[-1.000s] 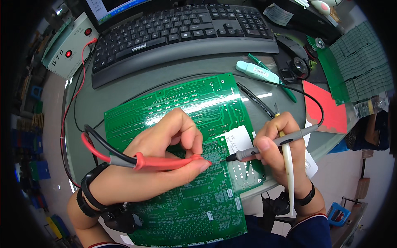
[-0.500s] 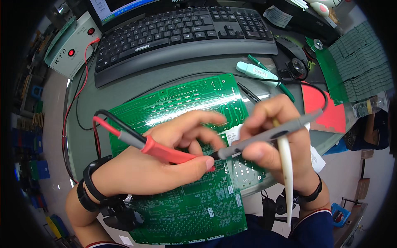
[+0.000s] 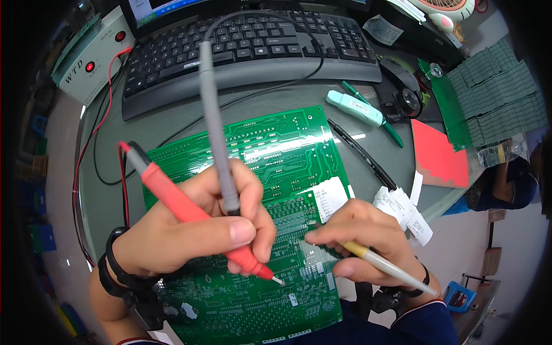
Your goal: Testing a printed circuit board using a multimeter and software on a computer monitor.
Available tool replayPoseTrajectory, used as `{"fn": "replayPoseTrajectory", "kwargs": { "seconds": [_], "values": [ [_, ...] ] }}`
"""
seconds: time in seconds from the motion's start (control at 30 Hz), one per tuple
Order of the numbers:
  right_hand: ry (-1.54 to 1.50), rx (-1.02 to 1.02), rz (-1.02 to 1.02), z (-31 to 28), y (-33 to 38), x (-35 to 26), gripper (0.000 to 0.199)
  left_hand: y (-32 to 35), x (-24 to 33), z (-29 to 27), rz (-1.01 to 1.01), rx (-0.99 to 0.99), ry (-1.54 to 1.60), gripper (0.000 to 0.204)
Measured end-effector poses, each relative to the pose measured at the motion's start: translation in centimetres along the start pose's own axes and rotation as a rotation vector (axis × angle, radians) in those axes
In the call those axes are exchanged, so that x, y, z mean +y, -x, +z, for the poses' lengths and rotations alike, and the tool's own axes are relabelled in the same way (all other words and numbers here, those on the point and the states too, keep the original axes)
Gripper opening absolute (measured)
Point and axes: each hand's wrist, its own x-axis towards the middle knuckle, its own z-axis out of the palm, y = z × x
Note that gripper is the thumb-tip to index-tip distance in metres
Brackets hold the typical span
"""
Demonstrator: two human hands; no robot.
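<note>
Now: left hand (image 3: 190, 241) closed round red probe (image 3: 172, 190), grey probe (image 3: 213, 109) | right hand (image 3: 374, 236) pinching pale tool (image 3: 391, 269), over circuit board (image 3: 259, 302) right edge | I judge: board rework; needs steady tip

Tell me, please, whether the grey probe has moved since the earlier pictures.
Yes: judged against the keyboard, the grey probe has moved left and toward it, passing from the right hand to the left hand.
</note>
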Motion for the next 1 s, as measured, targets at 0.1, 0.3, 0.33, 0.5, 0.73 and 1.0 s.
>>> {"fn": "replayPoseTrajectory", "kwargs": {
  "seconds": [0.1,0.3,0.33,0.5,0.73,1.0],
  "values": [
    [0.100,0.016,0.048,0.5,0.3,0.1,0.028,0.1,-0.3,-0.9,-0.029,-0.141,0.005,0.025],
    [0.075,0.163,0.106,2.1,0.9,0.9,0.019,-0.3,-0.3,-1.8,0.066,-0.519,-0.502,0.043],
    [0.074,0.160,0.105,2.5,0.9,1.0,0.019,-0.2,-0.5,-1.8,0.068,-0.515,-0.501,0.043],
    [0.101,0.240,0.099,3.0,0.9,1.0,0.019,-0.2,-1.2,-2.0,0.034,-0.599,-0.672,0.036],
    [0.159,0.236,0.033,3.1,0.6,1.4,0.018,-0.4,-1.1,-2.1,0.035,-0.622,-0.694,0.034],
    [0.210,0.235,0.024,3.2,0.6,1.3,0.018,-0.2,-1.3,-2.1,0.038,-0.614,-0.702,0.034]
  ]
}}
